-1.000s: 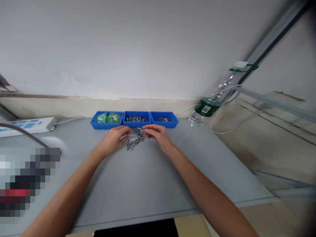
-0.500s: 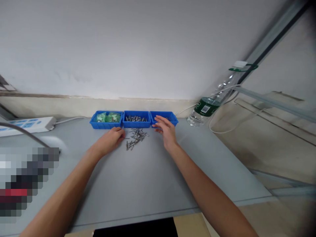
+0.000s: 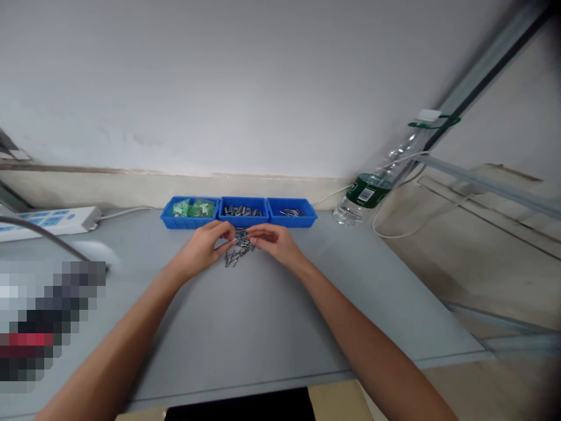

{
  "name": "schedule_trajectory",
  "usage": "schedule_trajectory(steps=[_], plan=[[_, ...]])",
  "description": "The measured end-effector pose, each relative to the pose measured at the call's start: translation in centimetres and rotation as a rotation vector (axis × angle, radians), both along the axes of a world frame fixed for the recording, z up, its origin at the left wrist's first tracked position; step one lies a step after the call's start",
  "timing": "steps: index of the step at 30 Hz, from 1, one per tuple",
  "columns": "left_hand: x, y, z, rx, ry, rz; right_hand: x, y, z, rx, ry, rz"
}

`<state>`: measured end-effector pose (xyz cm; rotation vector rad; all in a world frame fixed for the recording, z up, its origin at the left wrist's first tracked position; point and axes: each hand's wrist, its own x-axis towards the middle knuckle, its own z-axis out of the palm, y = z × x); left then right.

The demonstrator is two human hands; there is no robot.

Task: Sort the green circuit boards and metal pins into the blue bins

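Observation:
A small heap of grey metal screws [image 3: 238, 250] lies on the grey table [image 3: 263, 316], just in front of three blue bins. My left hand [image 3: 205, 245] and my right hand [image 3: 272, 241] meet over the heap, fingers curled and pinched at the screws. What each pinch holds is too small to name. The left bin [image 3: 189, 213] holds green packets, the middle bin [image 3: 243, 211] grey metal parts, the right bin [image 3: 291, 212] a few thin metal pieces.
A clear water bottle with a green label [image 3: 366, 196] leans at the back right beside white cables. A white power strip [image 3: 48, 221] lies at the back left. A blurred-out patch covers the left foreground. The table's right edge drops to the floor.
My right hand, which half a second ago was open at the right bin, has come back to the screw heap and pinched shut. My left hand edged right to the heap.

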<state>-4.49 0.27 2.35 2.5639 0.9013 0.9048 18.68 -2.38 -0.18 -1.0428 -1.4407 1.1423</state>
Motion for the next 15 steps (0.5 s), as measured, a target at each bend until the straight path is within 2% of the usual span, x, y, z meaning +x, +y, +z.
schedule_trajectory(steps=[4, 12, 15], plan=[[0.08, -0.24, 0.04, 0.002, -0.013, -0.009, -0.34, -0.41, 0.16, -0.014, 0.022, 0.102], [0.27, -0.23, -0.31, -0.001, -0.033, -0.018, -0.68, -0.54, 0.41, -0.066, 0.077, 0.083], [0.07, -0.33, 0.01, -0.055, 0.005, -0.018, -0.52, -0.32, 0.55, -0.071, 0.076, 0.007]])
